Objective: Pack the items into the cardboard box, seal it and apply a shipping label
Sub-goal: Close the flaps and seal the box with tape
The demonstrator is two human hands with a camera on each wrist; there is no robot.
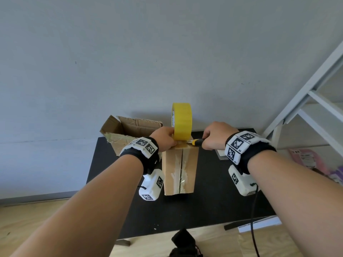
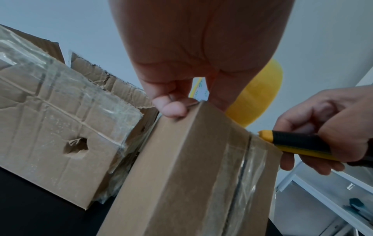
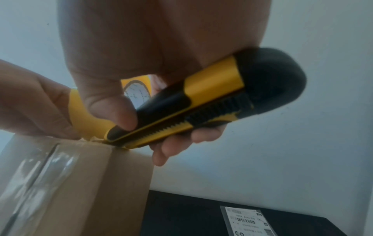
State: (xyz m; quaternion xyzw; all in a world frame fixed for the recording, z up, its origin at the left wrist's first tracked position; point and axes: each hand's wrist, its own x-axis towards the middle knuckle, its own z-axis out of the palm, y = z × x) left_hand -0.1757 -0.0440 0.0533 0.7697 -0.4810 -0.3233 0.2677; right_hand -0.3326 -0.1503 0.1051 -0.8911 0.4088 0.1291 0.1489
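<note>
A small brown cardboard box (image 1: 179,171) stands on the black table (image 1: 213,201), its closed flaps covered along the seam with clear tape (image 2: 238,183). My left hand (image 1: 165,139) holds a yellow tape roll (image 1: 181,121) upright at the box's far top edge, fingers curled there (image 2: 173,107). My right hand (image 1: 216,135) grips a yellow and black utility knife (image 3: 201,105), its tip (image 2: 264,135) at the far top edge of the box (image 3: 70,183), right by the roll (image 3: 84,118).
A larger, worn, open cardboard box (image 1: 128,132) lies at the table's back left, close beside the small one (image 2: 50,127). A printed shipping label (image 3: 247,222) lies flat on the table to the right. White shelving (image 1: 315,101) stands at the right; a cable (image 1: 253,219) hangs from my right wrist.
</note>
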